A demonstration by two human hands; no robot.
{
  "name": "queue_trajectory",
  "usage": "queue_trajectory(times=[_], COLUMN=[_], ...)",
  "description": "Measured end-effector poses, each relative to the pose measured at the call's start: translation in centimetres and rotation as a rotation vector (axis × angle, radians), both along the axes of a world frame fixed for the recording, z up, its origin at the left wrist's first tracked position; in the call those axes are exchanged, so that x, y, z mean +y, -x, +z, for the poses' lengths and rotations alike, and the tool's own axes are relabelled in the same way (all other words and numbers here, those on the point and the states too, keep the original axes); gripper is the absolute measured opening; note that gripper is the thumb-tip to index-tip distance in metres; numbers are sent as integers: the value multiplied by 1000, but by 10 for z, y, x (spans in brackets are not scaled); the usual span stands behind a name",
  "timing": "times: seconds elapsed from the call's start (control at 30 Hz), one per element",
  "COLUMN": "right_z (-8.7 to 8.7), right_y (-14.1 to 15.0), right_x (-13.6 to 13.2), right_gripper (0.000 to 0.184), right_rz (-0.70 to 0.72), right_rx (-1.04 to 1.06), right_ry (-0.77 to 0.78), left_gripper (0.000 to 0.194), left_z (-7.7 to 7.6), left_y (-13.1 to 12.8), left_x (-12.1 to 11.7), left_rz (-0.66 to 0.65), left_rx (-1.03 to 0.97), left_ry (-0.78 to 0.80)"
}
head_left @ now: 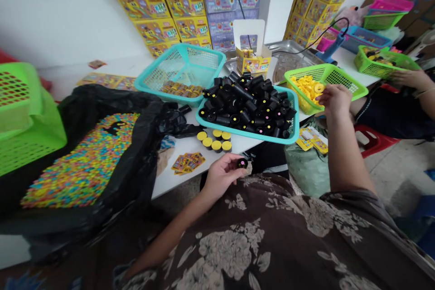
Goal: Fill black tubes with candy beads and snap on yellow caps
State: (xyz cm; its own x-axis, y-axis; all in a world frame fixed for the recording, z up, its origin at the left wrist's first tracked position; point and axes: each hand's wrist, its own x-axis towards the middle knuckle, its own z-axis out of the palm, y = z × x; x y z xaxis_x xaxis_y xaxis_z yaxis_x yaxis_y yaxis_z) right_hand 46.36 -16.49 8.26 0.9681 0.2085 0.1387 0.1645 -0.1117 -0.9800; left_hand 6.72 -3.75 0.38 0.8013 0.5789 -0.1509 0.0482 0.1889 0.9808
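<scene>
My left hand (224,172), fingers closed, holds a small black plastic cylinder (242,163) with a pink dot on its end, in front of my body. My right hand (335,99) is over a green basket (350,85) of yellow plastic pieces (304,86). Its fingers are pinched beside a round yellow piece (318,87); what lies between them is hidden. A turquoise basket (248,136) heaped with black cylinders (244,99) stands ahead. Several yellow-topped black containers (216,146) and some printed cards (188,163) lie on the table left of it.
A black bag (146,113) of colourful candies (84,163) lies at left, beside green baskets (30,113). Behind are another turquoise basket (180,68), an open display box (253,63) and stacked yellow cartons (146,4). At right, another person's hand (409,79) reaches to a green basket (380,69).
</scene>
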Motion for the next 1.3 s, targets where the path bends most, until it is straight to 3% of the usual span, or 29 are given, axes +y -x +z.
queue_trajectory(times=[0.13, 0.27, 0.37, 0.53, 0.8, 0.97, 1.1, 1.3], right_z=[-3, -17, -32, -54, -69, -75, -80, -83], right_y=[95, 208, 253, 263, 271, 278, 278, 278], right_x=[-3, 2, 13, 30, 43, 48, 48, 50], right_gripper=[30, 33, 33, 35, 43, 51, 50, 51], right_rz=[288, 713, 849, 774, 764, 849, 839, 825], right_rx=[2, 260, 432, 446, 459, 631, 618, 578], right_ry=[-197, -126, -79, 3, 62, 87, 76, 14], left_gripper=[35, 38, 36, 38, 39, 38, 40, 50], left_z=[-1, -7, -14, -22, -36, -42, -37, -36], left_y=[-4, -7, -3, 7, 15, 18, 20, 20], left_x=[-2, -4, -6, -6, 1, 7, 11, 8], left_rz=[18, 86, 126, 142, 186, 254, 254, 119], left_rx=[-47, -146, -156, -150, -167, -202, -145, -99], left_ry=[-42, -149, -187, -180, -205, -369, -481, -186])
